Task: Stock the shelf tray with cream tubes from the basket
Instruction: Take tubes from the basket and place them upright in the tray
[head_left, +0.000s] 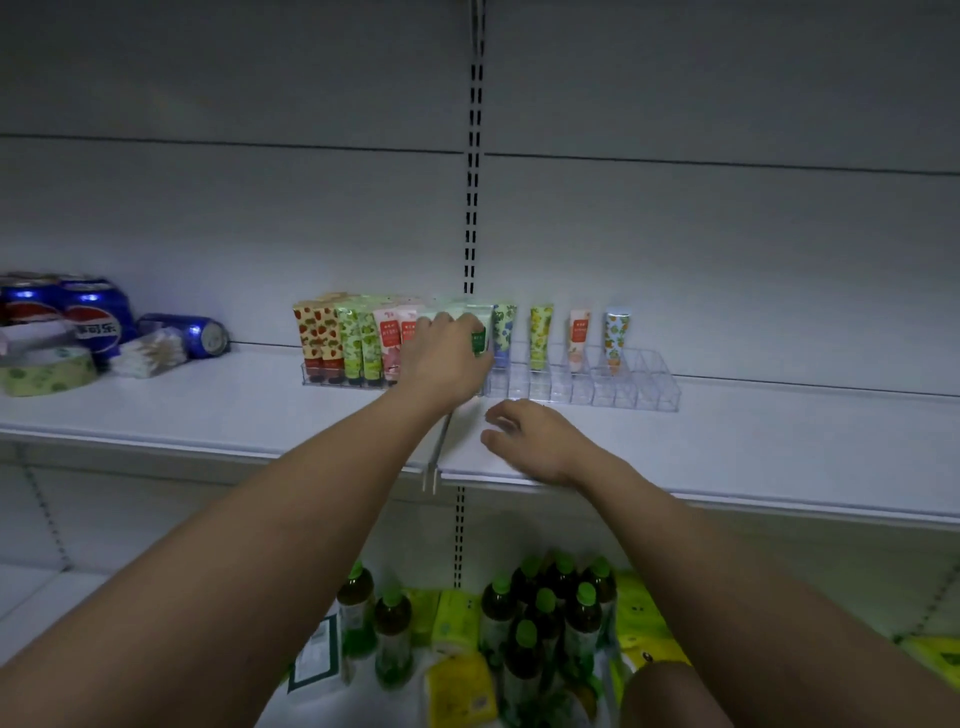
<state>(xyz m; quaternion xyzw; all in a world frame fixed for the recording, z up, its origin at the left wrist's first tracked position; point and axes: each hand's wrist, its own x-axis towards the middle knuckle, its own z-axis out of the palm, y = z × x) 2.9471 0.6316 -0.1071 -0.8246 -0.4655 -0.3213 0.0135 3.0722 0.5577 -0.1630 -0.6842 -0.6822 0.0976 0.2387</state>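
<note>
**Left hand on a white tube at the tray**

I see my left hand (444, 358) reaching up to the clear tray (644, 392) on the white shelf (208, 415), its fingers curled round a white tube (480, 332) with a green label, which stands upright among the packed tubes near the tray's middle. My right hand (530, 441) rests near the shelf's front edge, just in front of the tray, fingers loosely curled and grasping nothing.

The tray's left half is full of upright tubes: strawberry ones (317, 335) at the far left, then green (358, 340) and pink (389, 338). To the right of my left hand the tray is sparse, with four single tubes standing apart: blue (503, 330), yellow (540, 332), peach (578, 338) and a pale blue one (615, 335).

At the shelf's left end sit cola cans (93, 312), one lying on its side, beside a tape roll (49, 371). On the lower shelf stand green-capped bottles (545, 613) among yellow packs (457, 618). I cannot see the basket.
</note>
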